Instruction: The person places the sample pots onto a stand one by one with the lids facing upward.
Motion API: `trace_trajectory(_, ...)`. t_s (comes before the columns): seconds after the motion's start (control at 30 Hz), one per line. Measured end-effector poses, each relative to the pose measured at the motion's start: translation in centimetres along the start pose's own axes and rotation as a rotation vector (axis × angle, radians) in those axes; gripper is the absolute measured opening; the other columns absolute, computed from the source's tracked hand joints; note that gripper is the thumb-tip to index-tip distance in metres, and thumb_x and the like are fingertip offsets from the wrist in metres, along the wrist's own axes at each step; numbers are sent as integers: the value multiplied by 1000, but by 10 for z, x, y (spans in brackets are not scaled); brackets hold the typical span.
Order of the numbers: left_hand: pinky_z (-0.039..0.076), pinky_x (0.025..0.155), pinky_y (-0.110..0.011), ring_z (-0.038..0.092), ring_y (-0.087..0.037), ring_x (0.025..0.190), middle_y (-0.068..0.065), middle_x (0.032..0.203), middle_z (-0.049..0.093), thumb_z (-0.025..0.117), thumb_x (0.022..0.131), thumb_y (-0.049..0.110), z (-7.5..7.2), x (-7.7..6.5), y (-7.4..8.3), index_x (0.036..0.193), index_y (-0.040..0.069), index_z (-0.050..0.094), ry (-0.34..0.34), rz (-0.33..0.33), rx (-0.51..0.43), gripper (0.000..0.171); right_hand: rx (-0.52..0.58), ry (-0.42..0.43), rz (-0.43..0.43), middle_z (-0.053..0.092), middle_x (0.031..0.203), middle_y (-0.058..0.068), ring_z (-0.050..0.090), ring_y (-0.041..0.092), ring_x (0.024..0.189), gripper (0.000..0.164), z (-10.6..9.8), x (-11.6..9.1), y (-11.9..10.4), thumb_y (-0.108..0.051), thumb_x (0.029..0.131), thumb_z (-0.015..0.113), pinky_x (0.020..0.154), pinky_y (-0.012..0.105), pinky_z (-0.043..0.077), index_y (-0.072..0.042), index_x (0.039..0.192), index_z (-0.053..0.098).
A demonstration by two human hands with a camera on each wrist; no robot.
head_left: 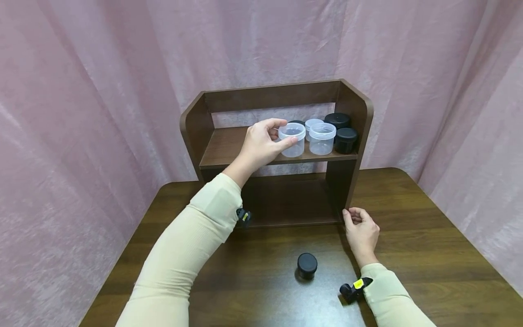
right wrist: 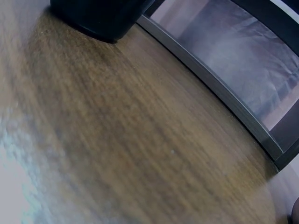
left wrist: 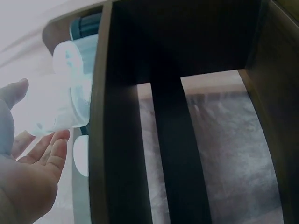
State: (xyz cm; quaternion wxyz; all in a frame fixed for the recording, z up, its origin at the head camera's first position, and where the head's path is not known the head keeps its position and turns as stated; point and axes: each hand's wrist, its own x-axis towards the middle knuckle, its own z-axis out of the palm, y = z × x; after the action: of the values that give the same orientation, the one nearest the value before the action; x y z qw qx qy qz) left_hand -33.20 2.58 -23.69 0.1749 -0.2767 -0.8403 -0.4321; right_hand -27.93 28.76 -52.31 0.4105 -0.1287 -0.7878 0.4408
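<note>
My left hand (head_left: 263,143) holds a clear plastic jar (head_left: 292,147) at the front of the upper shelf, thumb across its near side and fingers toward its far left. In the left wrist view, the thumb and the fingers (left wrist: 53,154) lie on either side of that jar. A second clear jar (head_left: 321,145) stands just to the right. My right hand (head_left: 361,231) is low at the right end of the brown shelf unit (head_left: 273,97), thumb and bent forefinger pinching the lower front corner of its side panel.
Another clear jar (head_left: 313,122) and black-lidded jars (head_left: 346,140) stand farther back and right on the upper shelf. A small black jar (head_left: 307,265) stands on the wooden table (head_left: 245,281) in front of the unit. Behind hangs a pink curtain (head_left: 261,45).
</note>
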Motion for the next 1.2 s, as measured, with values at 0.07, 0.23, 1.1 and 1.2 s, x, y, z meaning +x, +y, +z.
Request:
trace_trajectory(0.07,50,74,-22,62,-12,86,-2,99,68,80,78,34,2,4,-2,118,8,67,-8,-16,-1,50,2,0,-1,72,79,1,54,-12,66,18,0,0,0,-27,85,74,59,4,40,-9,88,71)
trace_trajectory(0.23,51,74,-23,63,-12,86,-3,99,68,81,77,33,7,10,-9,119,8,66,-6,-45,-21,51,2,-1,-8,72,80,1,57,-6,67,19,0,1,1,-27,85,74,60,5,40,-9,88,71)
trace_trajectory(1.1,54,79,-22,69,-16,90,-7,104,71,84,74,23,32,9,-25,117,7,67,86,-31,-272,49,23,4,-5,71,80,2,55,-9,65,19,-4,2,1,-27,85,74,60,5,41,-8,87,71)
trace_trajectory(1.2,54,78,-22,69,-16,91,-7,106,71,84,74,25,34,10,-25,118,8,67,88,-23,-267,50,20,5,0,71,80,1,54,-12,66,19,-6,4,1,-27,85,74,60,5,41,-9,88,71)
